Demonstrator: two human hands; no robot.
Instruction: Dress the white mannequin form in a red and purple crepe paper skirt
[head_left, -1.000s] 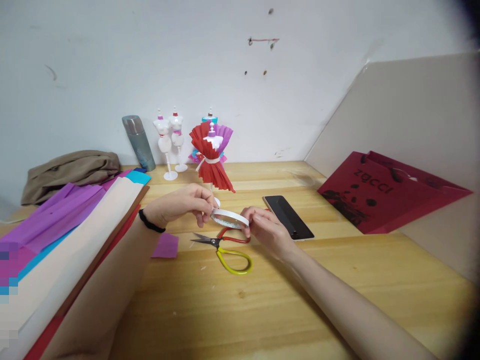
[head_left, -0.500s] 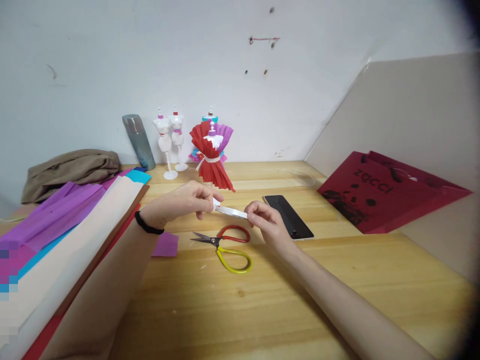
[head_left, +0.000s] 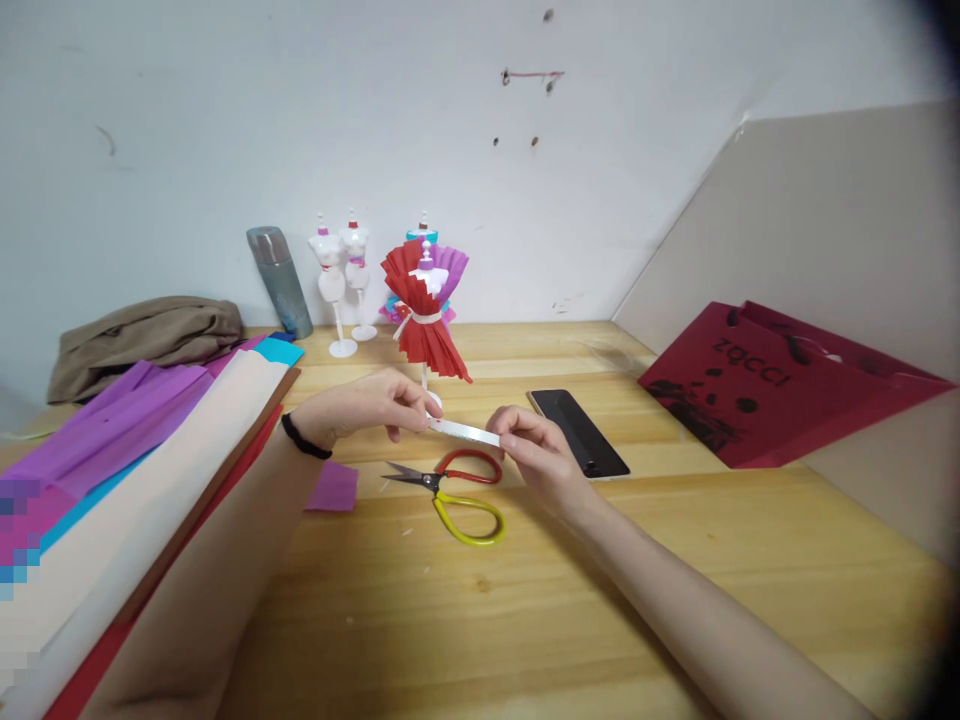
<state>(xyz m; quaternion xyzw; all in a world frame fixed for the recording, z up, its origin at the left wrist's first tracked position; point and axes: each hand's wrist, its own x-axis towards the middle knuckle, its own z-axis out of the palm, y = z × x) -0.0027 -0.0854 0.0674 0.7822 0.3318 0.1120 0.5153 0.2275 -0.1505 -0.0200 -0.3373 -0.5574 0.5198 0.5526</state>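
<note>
A narrow white strip [head_left: 466, 432] is stretched between my two hands above the table. My left hand [head_left: 384, 405], with a black band at the wrist, pinches its left end. The right end is held between the thumb and fingers of my right hand [head_left: 544, 455]. Just below the strip lie scissors [head_left: 442, 485] with one red and one yellow handle, blades spread. Behind it stands a small white mannequin [head_left: 429, 330] dressed in pleated red and purple paper, tied with a pale band at the waist. My left hand partly hides its base.
Coloured paper sheets [head_left: 180, 440] are piled on the left beside a brown cloth [head_left: 150, 335]. A flask [head_left: 279, 285] and two bare mannequins [head_left: 331, 290] stand by the wall. A phone [head_left: 577, 432], a red paper bag [head_left: 780, 390] and a purple paper piece [head_left: 334, 488] lie about.
The strip is pulled slightly straighter between my hands, and my left fingers have dipped a little. The view has shifted slightly; the other things stay in place.
</note>
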